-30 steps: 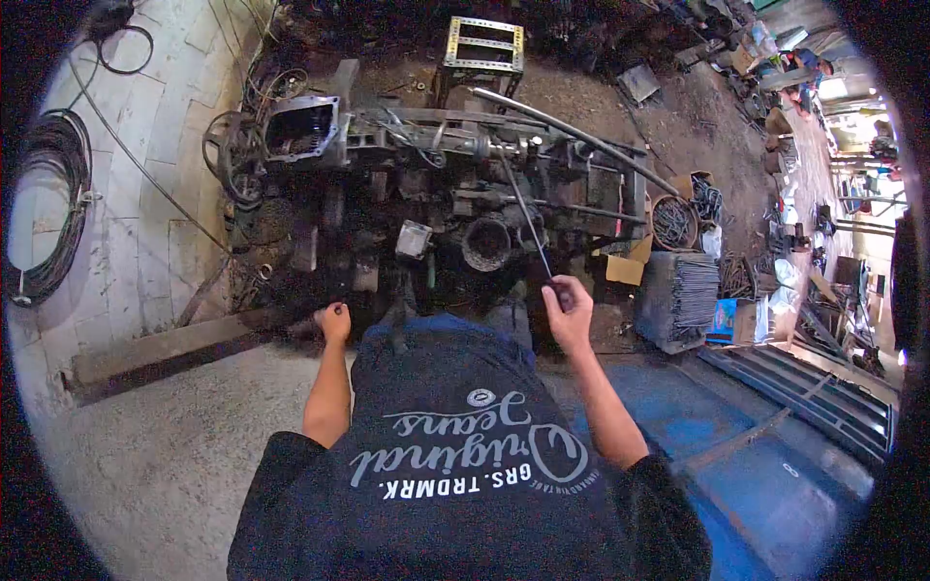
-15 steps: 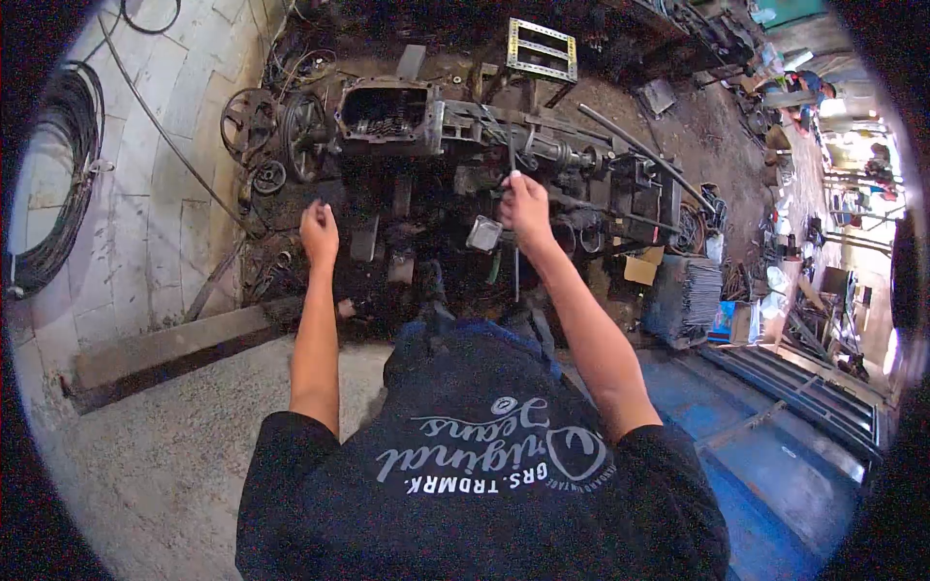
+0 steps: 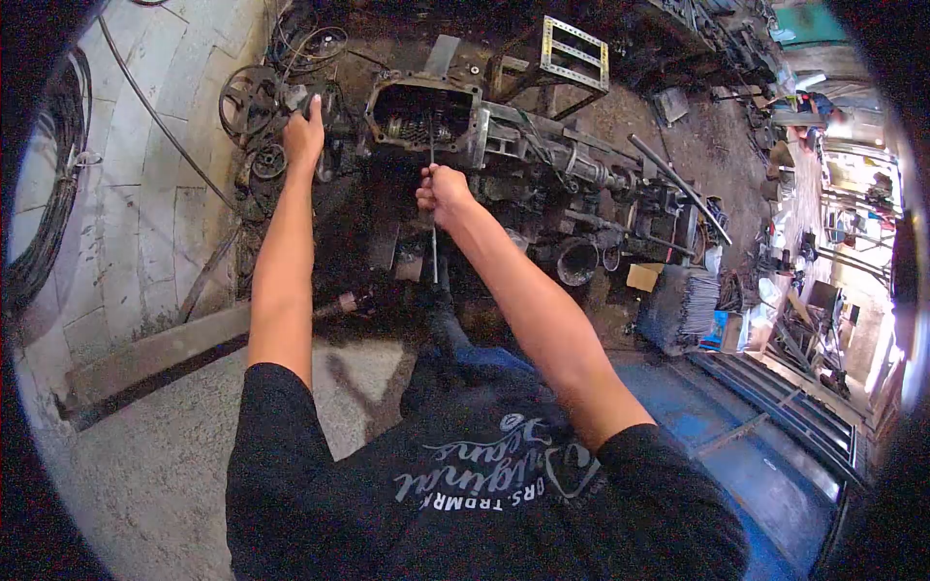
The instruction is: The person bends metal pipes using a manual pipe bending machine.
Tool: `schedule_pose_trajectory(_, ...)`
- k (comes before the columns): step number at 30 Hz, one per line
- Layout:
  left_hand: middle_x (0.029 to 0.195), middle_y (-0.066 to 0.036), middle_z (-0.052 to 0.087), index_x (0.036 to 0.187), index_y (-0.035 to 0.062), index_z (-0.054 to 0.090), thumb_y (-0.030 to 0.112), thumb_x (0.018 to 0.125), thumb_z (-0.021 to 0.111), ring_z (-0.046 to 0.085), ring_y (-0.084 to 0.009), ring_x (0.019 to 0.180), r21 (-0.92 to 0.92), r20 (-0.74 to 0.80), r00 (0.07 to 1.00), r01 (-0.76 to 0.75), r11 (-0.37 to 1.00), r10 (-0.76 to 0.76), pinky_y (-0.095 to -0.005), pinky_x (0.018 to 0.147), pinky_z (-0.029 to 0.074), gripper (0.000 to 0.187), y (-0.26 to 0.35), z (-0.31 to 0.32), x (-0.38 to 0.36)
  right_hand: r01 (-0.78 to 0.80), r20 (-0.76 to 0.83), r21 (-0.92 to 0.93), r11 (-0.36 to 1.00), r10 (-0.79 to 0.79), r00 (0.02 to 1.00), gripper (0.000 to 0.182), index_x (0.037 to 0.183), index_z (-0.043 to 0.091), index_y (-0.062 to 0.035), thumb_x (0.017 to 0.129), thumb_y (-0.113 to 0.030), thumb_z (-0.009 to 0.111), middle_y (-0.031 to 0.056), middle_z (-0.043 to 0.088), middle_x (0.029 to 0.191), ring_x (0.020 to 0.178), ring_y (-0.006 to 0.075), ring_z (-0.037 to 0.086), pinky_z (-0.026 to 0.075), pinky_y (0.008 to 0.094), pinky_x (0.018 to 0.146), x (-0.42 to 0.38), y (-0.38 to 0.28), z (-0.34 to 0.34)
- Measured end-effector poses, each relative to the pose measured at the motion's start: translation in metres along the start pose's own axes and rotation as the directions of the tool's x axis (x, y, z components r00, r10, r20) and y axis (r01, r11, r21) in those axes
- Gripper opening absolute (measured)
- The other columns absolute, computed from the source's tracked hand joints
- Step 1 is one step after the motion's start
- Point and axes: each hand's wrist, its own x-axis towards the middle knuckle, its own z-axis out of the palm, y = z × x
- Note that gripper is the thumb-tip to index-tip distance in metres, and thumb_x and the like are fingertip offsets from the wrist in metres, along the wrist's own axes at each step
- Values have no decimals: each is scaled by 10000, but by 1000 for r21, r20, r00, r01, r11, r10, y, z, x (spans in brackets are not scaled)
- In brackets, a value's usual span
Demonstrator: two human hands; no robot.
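Observation:
My right hand (image 3: 445,194) is closed around a thin metal rod (image 3: 435,254), which stands nearly upright in the view. The rod's far end reaches into the open metal housing (image 3: 423,79), where gears (image 3: 417,126) show inside. To the left of the housing, my left hand (image 3: 303,136) is stretched up to the dark pulley wheel (image 3: 334,126), with the thumb and fingers curled at its edge. What those fingers grip is too small and dark to make out. A long machine shaft (image 3: 586,167) runs right from the housing.
Beside the wall lies a spoked wheel (image 3: 249,102). A perforated metal stand (image 3: 573,60) is behind the machine. A long pipe (image 3: 678,187) leans at the right, near a ribbed grey stack (image 3: 684,305) and blue metal panels (image 3: 765,455). A beam (image 3: 160,358) lies at lower left.
My right hand has moved left with the rod, from the shaft to the open housing. My left hand has reached forward to the pulley wheel. The view has shifted slightly.

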Motion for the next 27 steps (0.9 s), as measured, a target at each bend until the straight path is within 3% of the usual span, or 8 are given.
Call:
schedule_pose_trajectory(12,980,-258,646,1036,-32,652,631,874,428,611,-418,934,-108,-158,986,32,994,-49,-508,813,466,718,-7,19,-15,92,-267,123,988,-56,962,88,854,426,-90,902,-90,352,-6,320,562,412,99,266,193,264,355,-4,-2,39)
schedule_pose_trajectory(15,978,-255,644,1036,-30,647,579,887,459,600,-425,939,-149,-235,970,26,988,-61,-505,821,457,655,-7,17,-28,31,-199,150,988,-1,980,99,812,415,-92,904,-104,382,-16,298,555,409,94,239,169,250,355,-3,-15,19)
schedule_pose_trajectory(18,998,-254,635,1043,-31,632,510,909,483,572,-435,981,-246,-205,973,55,968,-108,-495,846,443,577,-3,5,-34,-91,68,-186,978,105,992,179,789,472,-84,936,-151,395,-22,322,567,426,115,291,225,269,401,-13,-36,-19)
schedule_pose_trajectory(19,1044,-251,612,1089,-27,603,489,917,479,541,-421,1033,-337,-322,945,-56,940,-59,-485,881,423,558,-7,4,-26,-38,-13,-436,899,36,999,230,813,549,-57,939,-209,432,-17,355,553,435,126,346,286,297,395,-24,-44,-26)
schedule_pose_trajectory(20,1090,-247,590,1135,-22,575,469,925,475,510,-408,1085,-410,-440,898,-175,895,-25,-476,916,402,543,-8,3,-18,102,-14,-804,586,-189,982,298,845,634,-4,920,-247,477,93,550,589,512,261,552,445,390,488,-33,-50,-38)
schedule_pose_trajectory(21,1090,-247,590,1135,-22,575,469,925,475,510,-408,1085,-413,-442,896,-165,896,-39,-476,916,402,543,-3,-4,-11,240,175,-968,68,-501,847,326,860,666,25,895,-259,509,239,656,794,748,401,646,511,458,700,-46,-60,-47)
schedule_pose_trajectory(23,1184,-231,531,1221,-1,515,442,933,472,458,-391,1145,-254,-602,781,-385,887,167,-479,964,360,530,8,-25,2,221,255,-967,-128,-553,793,322,856,665,33,876,-255,522,300,623,858,825,440,625,492,493,783,-83,-91,-41)
schedule_pose_trajectory(27,1238,-224,503,1254,11,497,464,929,465,448,-408,1159,-201,-440,863,-366,909,250,-495,971,362,559,12,-15,19,-8,258,-882,-470,-499,827,300,848,666,33,836,-238,537,289,641,892,837,437,640,515,505,781,-96,-136,-24)
